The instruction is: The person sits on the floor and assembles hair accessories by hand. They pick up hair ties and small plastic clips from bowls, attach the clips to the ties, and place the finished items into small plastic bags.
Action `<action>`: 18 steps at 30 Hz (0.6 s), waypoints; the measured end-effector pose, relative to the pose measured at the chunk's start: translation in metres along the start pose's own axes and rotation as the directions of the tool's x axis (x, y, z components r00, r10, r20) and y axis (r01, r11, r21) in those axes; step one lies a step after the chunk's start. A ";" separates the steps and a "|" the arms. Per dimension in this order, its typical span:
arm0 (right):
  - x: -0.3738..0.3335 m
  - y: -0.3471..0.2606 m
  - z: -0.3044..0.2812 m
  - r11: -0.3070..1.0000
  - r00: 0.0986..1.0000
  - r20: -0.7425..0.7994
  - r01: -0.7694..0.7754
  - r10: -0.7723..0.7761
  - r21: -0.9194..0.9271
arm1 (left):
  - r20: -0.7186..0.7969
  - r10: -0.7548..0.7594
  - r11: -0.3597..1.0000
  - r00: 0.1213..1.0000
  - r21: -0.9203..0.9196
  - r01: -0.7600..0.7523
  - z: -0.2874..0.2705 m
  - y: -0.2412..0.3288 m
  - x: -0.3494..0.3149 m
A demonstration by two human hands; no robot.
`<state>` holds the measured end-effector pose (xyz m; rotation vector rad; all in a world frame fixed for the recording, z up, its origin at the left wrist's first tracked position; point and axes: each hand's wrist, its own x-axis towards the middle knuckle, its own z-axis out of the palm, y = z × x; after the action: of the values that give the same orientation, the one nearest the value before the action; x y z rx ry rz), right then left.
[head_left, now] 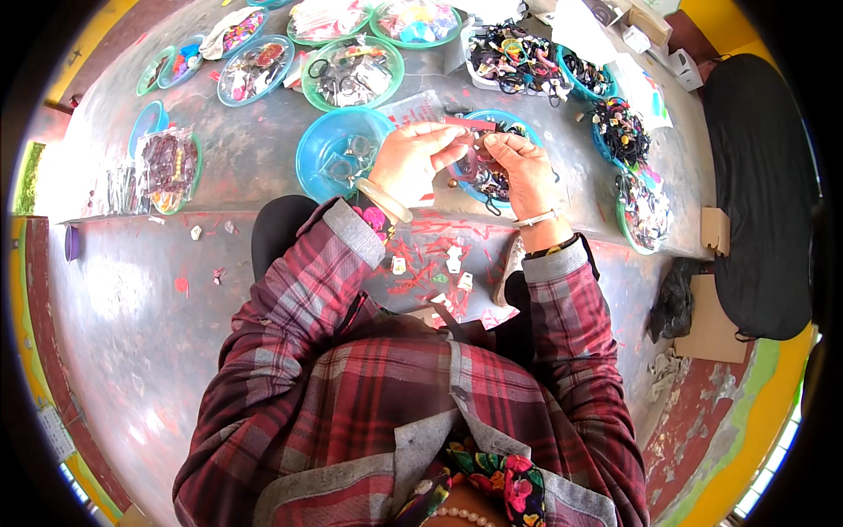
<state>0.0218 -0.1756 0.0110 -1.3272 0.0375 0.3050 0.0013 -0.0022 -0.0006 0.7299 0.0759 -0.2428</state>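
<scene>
Pinching with the fingertips, the left hand (411, 162) and right hand (523, 176) held a small, indistinct piece (477, 146) between them, above the blue bowl (518, 120) of dark bands (494, 184). Fingertip work seemed in hand; the next move likely called for steadiness.

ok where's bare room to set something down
The grey platform is mostly bare between the maroon packets and the blue basin by the left hand. It's crowded around the right hand: a filled basin behind, red scraps nearer you.
</scene>
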 end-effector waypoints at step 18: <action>-0.009 -0.006 0.015 0.079 0.599 0.308 0.532 -0.739 -0.843 | -0.040 -0.046 0.984 0.998 0.170 0.052 0.004 -0.011 -0.001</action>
<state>0.0125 -0.1639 0.0227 -2.3063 -0.6636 -0.7637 -0.0027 -0.0128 -0.0047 0.9040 0.1078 -0.2858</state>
